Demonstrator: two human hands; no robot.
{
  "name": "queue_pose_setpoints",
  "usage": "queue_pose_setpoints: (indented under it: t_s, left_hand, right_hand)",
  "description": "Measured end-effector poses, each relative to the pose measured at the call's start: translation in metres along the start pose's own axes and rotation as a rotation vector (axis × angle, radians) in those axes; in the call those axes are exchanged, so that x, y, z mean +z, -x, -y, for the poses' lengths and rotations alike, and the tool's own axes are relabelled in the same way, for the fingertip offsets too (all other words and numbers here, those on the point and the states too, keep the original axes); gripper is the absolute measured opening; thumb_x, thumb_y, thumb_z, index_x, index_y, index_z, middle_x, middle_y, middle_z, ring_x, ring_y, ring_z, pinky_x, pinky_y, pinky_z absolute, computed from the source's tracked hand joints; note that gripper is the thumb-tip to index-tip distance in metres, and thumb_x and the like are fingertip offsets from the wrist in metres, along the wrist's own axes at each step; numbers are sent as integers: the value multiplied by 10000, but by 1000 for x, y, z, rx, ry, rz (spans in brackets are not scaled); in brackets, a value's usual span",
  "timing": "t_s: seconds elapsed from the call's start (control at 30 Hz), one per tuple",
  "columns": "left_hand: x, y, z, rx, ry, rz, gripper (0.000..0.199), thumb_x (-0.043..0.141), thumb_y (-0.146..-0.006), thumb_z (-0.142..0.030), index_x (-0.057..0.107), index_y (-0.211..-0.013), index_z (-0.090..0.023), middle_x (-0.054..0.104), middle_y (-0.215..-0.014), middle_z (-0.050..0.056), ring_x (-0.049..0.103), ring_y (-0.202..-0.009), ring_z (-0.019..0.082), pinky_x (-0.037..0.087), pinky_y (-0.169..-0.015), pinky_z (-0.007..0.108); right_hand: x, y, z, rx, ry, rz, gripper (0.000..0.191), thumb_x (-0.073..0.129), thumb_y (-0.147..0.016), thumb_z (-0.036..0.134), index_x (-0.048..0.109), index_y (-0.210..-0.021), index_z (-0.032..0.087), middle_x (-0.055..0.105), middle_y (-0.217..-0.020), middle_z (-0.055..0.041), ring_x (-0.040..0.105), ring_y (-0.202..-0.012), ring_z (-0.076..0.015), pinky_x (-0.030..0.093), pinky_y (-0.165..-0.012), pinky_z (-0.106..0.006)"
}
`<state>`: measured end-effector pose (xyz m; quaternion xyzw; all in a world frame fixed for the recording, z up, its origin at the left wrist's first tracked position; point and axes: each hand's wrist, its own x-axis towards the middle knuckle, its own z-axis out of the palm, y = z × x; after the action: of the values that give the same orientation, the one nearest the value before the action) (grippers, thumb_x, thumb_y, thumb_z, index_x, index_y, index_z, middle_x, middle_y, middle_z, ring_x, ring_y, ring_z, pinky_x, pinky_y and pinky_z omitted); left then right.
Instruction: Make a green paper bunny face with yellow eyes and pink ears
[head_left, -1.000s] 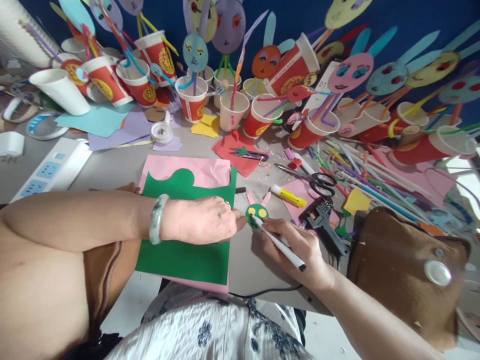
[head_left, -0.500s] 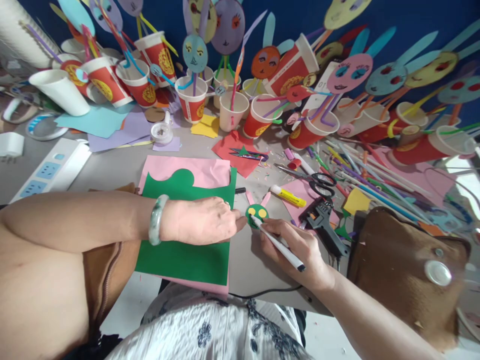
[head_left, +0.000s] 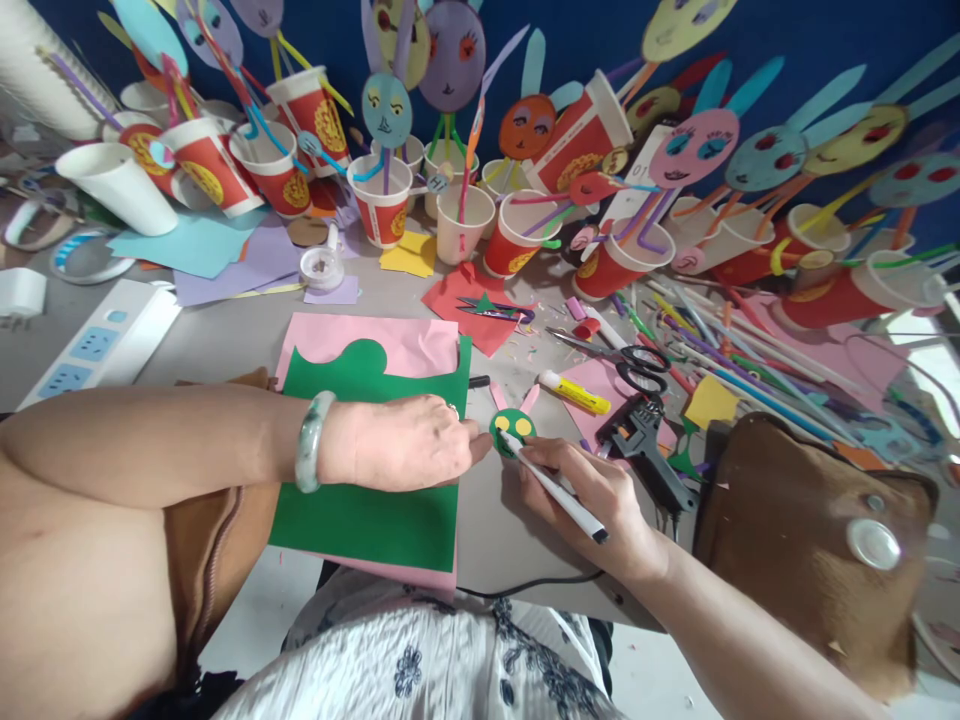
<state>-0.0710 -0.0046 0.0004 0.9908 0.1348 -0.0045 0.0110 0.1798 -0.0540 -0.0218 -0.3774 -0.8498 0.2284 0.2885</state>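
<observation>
A small green paper rabbit head [head_left: 503, 443] with pink ears and yellow eyes lies on the table. My right hand [head_left: 592, 492] grips a white marker pen [head_left: 564, 497], its dark tip on the left yellow eye. My left hand [head_left: 409, 440], fingers curled together, rests on a green paper sheet [head_left: 375, 530]. Its fingertips press the left edge of the rabbit head. Pink paper [head_left: 420, 340] lies under the green sheet. A black pen cap [head_left: 479, 381] sits just above my left fingers.
Behind stand several red-and-white paper cups [head_left: 380, 205] with rabbit faces on coloured stems. To the right lie a yellow glue stick [head_left: 581, 394], black scissors [head_left: 641, 368], a glue gun [head_left: 649, 450] and a brown cushion-like item [head_left: 795, 560]. A power strip [head_left: 97, 340] is at left.
Both hands and the marker stay almost in place at the rabbit head. The whole view has shifted very slightly.
</observation>
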Motion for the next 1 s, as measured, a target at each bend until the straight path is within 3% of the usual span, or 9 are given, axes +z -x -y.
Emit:
queue_pose_setpoints:
  t_s: [0.6,1.0]
  left_hand:
    - [-2,0,0,9,-31,46,270,394,-921,-76,642,-1021,-113,575,-740,44,503,-564,170,272,-486,344]
    - [2,1,0,13,-11,-23,221,427,-901,-70,628,-982,-114,574,-716,44,473,-543,167,268,-488,338]
  right_hand:
    - [1,-3,0,-61,-29,-8,194,597,-885,53,545,-1004,197,707,-853,-77,716,-731,-192,555,-587,-288]
    - [1,-4,1,-56,-24,3,207,598,-892,47,535,-1014,202,707,-871,-80,719,-758,-190,564,-604,-289]
